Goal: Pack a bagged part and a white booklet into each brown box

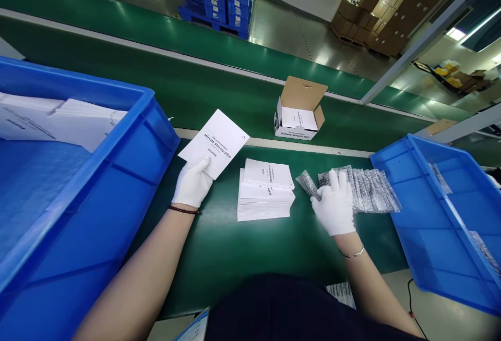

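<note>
While left hand (192, 183) grips a booklet (214, 143) | right hand (334, 206) pinches a silver packet (308, 183) (both gloved)

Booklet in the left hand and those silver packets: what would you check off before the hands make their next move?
1. Left hand grips booklet firmly: ok, pinched at its lower edge.
2. Right hand has one silver packet singled out: cannot tell.
3. Open box ready on the belt: ok, lid up.
4. Box free of contents: not ok, a printed sheet lies inside.
5. Booklet stack within reach: ok, between the hands.
</note>
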The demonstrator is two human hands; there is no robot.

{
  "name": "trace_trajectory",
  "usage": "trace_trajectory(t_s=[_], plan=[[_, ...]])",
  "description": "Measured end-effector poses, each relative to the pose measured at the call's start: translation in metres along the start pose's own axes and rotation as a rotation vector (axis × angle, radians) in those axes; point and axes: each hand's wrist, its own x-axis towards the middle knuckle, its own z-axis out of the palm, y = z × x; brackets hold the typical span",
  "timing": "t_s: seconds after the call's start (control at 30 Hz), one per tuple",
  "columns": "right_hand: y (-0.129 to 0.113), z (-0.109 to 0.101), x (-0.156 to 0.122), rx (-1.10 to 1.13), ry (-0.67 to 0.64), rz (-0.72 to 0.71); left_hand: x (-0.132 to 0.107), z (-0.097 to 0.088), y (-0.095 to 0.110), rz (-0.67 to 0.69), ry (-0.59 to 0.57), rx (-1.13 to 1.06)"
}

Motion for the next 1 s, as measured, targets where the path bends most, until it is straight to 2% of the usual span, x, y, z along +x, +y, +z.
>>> trace_trajectory(t_s=[0.13, 0.17, 0.27, 0.33, 0.4, 0.57, 0.7, 0.77, 0.83, 0.93, 1.0], plan=[[0.002, -0.007, 0.01, 0.627, -0.103, 0.365, 0.001, 0.0, 0.001, -0.002, 0.007, -0.013], [0.004, -0.01, 0.014, 0.812, -0.107, 0.409, 0.001, 0.0, 0.001, -0.006, 0.004, -0.015], [0.007, -0.018, 0.024, 1.384, -0.179, 0.374, 0.0, 0.003, 0.001, -0.015, -0.006, -0.015], [0.004, -0.018, 0.028, 1.612, -0.3, 0.347, 0.0, 0.004, 0.002, -0.015, -0.009, -0.014], [-0.003, -0.013, 0.031, 1.699, -0.364, 0.347, -0.001, 0.004, 0.003, -0.013, -0.004, -0.01], [-0.019, 0.003, 0.044, 1.837, -0.174, 0.449, -0.002, 0.004, 0.004, -0.024, 0.0, -0.005], [-0.016, 0.006, 0.056, 1.935, -0.217, 0.535, 0.002, 0.001, 0.003, -0.03, -0.014, -0.044], [-0.012, 0.008, 0.058, 1.914, -0.237, 0.545, 0.003, -0.002, 0.003, -0.067, 0.002, -0.023], [-0.009, 0.013, 0.058, 1.852, -0.189, 0.539, 0.003, -0.004, 0.002, -0.128, 0.045, 0.038], [-0.005, 0.028, 0.056, 1.779, -0.114, 0.529, 0.002, -0.007, 0.0, -0.184, 0.069, 0.098], [-0.002, 0.04, 0.055, 1.762, -0.118, 0.544, 0.002, -0.008, 0.0, -0.194, 0.067, 0.099]])
